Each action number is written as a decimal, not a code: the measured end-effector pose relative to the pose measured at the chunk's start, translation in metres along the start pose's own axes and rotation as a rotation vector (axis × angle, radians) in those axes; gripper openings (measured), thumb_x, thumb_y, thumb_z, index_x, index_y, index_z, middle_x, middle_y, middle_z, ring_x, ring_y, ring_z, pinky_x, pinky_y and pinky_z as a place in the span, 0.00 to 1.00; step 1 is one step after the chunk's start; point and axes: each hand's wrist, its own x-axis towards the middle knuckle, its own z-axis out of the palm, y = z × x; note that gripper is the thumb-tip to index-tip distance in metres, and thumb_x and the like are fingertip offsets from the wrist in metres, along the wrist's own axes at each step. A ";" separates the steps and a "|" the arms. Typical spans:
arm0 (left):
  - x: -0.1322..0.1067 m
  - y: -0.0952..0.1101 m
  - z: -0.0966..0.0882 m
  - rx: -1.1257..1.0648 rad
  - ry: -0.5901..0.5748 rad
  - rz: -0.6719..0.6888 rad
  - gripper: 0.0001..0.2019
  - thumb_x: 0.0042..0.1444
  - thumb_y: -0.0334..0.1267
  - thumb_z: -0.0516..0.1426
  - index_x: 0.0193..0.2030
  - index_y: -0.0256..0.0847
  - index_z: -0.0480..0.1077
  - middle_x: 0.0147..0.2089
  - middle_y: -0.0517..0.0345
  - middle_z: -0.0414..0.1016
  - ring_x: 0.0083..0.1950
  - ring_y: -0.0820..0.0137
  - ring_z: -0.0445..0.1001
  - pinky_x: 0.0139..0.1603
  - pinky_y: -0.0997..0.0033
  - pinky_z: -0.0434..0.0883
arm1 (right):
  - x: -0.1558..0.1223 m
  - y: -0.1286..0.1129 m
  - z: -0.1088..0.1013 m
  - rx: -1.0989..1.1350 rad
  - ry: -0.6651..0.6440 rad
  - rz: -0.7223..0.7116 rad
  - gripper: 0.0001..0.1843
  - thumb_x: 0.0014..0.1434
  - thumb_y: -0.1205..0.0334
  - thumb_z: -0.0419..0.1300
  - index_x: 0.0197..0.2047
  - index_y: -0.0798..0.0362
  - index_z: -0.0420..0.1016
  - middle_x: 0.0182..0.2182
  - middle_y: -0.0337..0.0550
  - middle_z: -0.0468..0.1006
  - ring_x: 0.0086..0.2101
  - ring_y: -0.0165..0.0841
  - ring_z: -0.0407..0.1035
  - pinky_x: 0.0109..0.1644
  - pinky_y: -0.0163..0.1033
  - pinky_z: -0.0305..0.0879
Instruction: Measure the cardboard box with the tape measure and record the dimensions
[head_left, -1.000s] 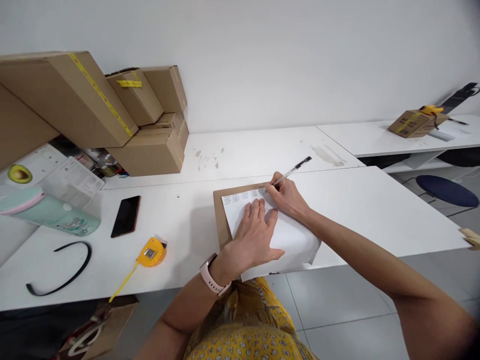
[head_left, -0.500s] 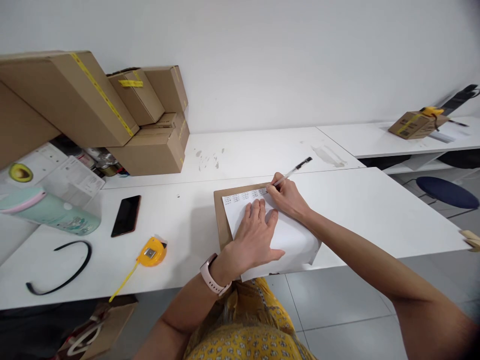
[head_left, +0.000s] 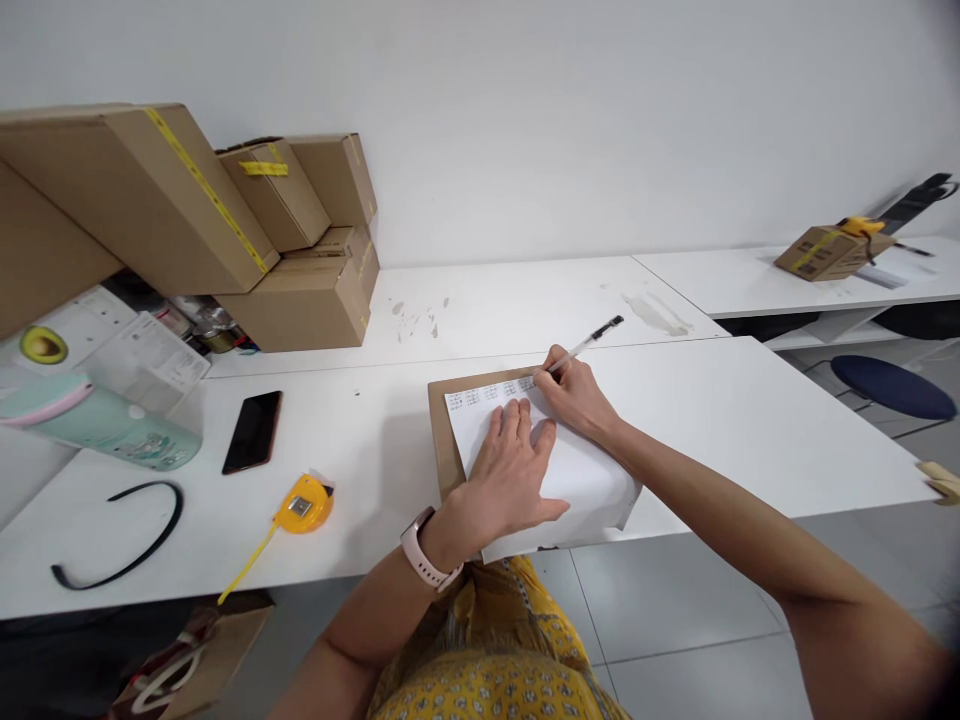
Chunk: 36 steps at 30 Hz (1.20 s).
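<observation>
A sheet of white paper [head_left: 581,482] with rows of small handwriting along its top lies on a brown cardboard box [head_left: 444,440]. My left hand [head_left: 511,468] rests flat on the sheet, fingers spread, with a pale pink watch on the wrist. In my right hand [head_left: 574,392] is a pen [head_left: 590,345] with a clear barrel and black end, held in a writing grip. Its tip is hidden behind my fingers, close to the written rows at the sheet's upper right. The paper's lower right corner curls over the box edge.
Stacked cardboard boxes [head_left: 300,305] stand at the back left. On the left of the white table [head_left: 360,450] are a phone [head_left: 253,432], a yellow tape measure [head_left: 306,504], a black headband [head_left: 161,535] and a mint bottle [head_left: 112,430]. A blue stool [head_left: 892,386] stands right.
Almost nothing differs. The pen and my right hand have shifted very slightly; my left hand and the paper have stayed in place.
</observation>
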 end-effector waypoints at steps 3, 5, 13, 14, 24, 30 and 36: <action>0.000 0.000 0.001 0.001 0.006 -0.001 0.49 0.54 0.63 0.62 0.71 0.28 0.55 0.75 0.23 0.49 0.77 0.38 0.47 0.74 0.42 0.47 | 0.000 0.001 0.000 0.025 0.001 0.000 0.07 0.60 0.59 0.54 0.30 0.47 0.60 0.19 0.33 0.61 0.22 0.31 0.56 0.28 0.39 0.52; 0.000 0.000 0.002 -0.001 0.010 0.002 0.49 0.54 0.63 0.62 0.71 0.28 0.54 0.75 0.23 0.49 0.77 0.38 0.46 0.74 0.42 0.47 | 0.000 0.001 0.001 0.029 -0.002 0.004 0.07 0.60 0.58 0.54 0.30 0.47 0.60 0.19 0.32 0.61 0.22 0.31 0.55 0.28 0.39 0.52; 0.000 0.000 0.001 -0.005 -0.002 0.005 0.49 0.54 0.62 0.62 0.71 0.26 0.55 0.75 0.21 0.47 0.77 0.38 0.46 0.74 0.42 0.47 | 0.003 0.005 0.002 0.040 0.037 0.014 0.08 0.59 0.58 0.53 0.30 0.47 0.59 0.18 0.32 0.60 0.22 0.31 0.54 0.28 0.39 0.51; 0.000 0.000 0.001 -0.003 0.002 0.003 0.49 0.54 0.62 0.62 0.71 0.27 0.55 0.75 0.22 0.48 0.77 0.38 0.46 0.74 0.42 0.47 | 0.003 0.005 0.002 0.037 0.028 0.014 0.07 0.59 0.58 0.54 0.30 0.47 0.60 0.18 0.32 0.60 0.22 0.31 0.54 0.28 0.39 0.51; 0.000 0.000 0.001 -0.007 -0.004 0.005 0.49 0.54 0.63 0.62 0.71 0.26 0.54 0.76 0.21 0.47 0.77 0.37 0.45 0.75 0.42 0.46 | 0.003 0.005 0.002 0.029 0.045 0.001 0.08 0.59 0.58 0.53 0.29 0.47 0.59 0.19 0.32 0.59 0.23 0.31 0.55 0.28 0.39 0.52; 0.000 0.000 0.001 -0.014 -0.003 0.002 0.49 0.54 0.62 0.62 0.71 0.27 0.55 0.76 0.23 0.48 0.77 0.38 0.45 0.75 0.43 0.46 | 0.003 0.005 0.002 0.005 0.030 0.010 0.08 0.59 0.58 0.53 0.29 0.47 0.59 0.18 0.32 0.59 0.22 0.31 0.54 0.28 0.39 0.51; 0.000 0.000 0.001 0.005 -0.006 0.000 0.48 0.54 0.63 0.61 0.71 0.28 0.55 0.76 0.24 0.49 0.77 0.38 0.46 0.74 0.41 0.48 | 0.003 0.006 0.002 0.012 0.033 0.003 0.08 0.59 0.59 0.53 0.29 0.47 0.59 0.18 0.32 0.59 0.22 0.31 0.54 0.28 0.39 0.50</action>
